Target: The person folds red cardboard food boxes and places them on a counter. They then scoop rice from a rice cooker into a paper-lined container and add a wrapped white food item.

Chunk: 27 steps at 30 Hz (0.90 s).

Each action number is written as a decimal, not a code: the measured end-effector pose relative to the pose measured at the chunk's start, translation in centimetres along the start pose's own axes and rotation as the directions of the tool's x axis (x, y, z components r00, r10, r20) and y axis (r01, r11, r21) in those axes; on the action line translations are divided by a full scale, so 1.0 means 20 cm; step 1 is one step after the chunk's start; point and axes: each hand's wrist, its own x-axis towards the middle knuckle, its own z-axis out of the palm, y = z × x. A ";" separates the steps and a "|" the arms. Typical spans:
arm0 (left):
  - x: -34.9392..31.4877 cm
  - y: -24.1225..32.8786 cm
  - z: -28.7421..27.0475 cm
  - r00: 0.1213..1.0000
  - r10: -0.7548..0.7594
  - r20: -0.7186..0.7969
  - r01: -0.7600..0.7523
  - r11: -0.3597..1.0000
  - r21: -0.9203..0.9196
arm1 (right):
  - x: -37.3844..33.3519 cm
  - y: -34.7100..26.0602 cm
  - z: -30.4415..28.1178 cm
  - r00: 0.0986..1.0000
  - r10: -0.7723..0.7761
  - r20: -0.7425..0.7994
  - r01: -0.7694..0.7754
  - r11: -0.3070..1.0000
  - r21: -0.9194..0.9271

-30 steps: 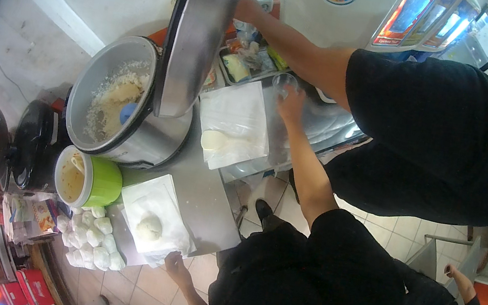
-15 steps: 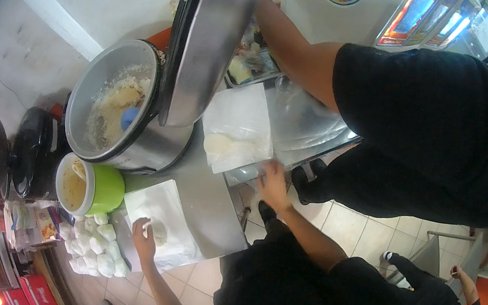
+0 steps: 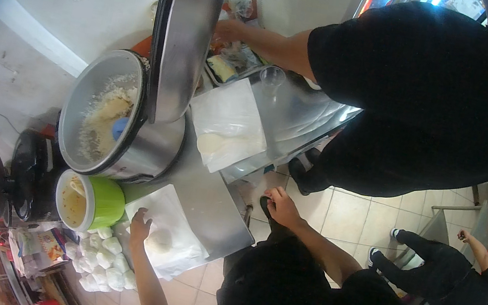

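Over the left edge of a stack of white paper sheets (image 3: 174,212), my left hand (image 3: 141,227) is open with its fingers apart. A pale, flat round mound (image 3: 159,241), perhaps rice, lies on the top sheet beside it. My right hand (image 3: 283,207) hovers past the table's edge, its fingers curled in; whether anything is inside cannot be made out. Ahead stands a large cooker (image 3: 155,148), lid raised, with white rice (image 3: 94,129) and a blue-handled scoop (image 3: 119,128) inside. A lime-green tub (image 3: 109,204) of yellowish food holds a pale utensil.
White wrapped bundles (image 3: 105,261) are piled left of the paper. A second paper stack (image 3: 231,115) bears another pale mound. At the right, a co-worker (image 3: 418,103) in black reaches a hand (image 3: 230,30) behind the raised lid (image 3: 187,48). Another person (image 3: 451,275) is farther off.
My right hand has drawn back from the second paper stack, and its fingers have curled. My left hand has moved slightly off the mound. The co-worker's hand has come into sight behind the lid.
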 end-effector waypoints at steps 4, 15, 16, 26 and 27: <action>-0.01 0.00 -0.02 0.995 0.071 -0.074 -0.071 0.997 0.001 | -0.01 0.02 0.04 1.000 -0.013 0.005 0.013 1.000 0.003; -0.17 0.11 -0.06 0.967 0.076 -0.243 -0.051 0.993 0.108 | 0.05 -0.05 0.07 0.983 -0.168 0.071 0.165 0.985 0.042; -0.20 0.13 -0.02 0.925 0.086 -0.371 -0.084 0.996 0.020 | 0.07 -0.05 0.05 0.970 -0.056 0.235 0.056 0.998 0.006; -0.29 0.32 -0.07 0.959 -0.002 -0.285 0.001 1.000 -0.004 | 0.19 -0.14 0.23 0.864 -0.266 0.427 0.273 0.961 0.045; -0.31 0.33 -0.09 0.963 -0.017 -0.269 0.002 0.999 -0.054 | 0.22 -0.20 0.25 0.831 -0.330 0.449 0.336 0.939 0.068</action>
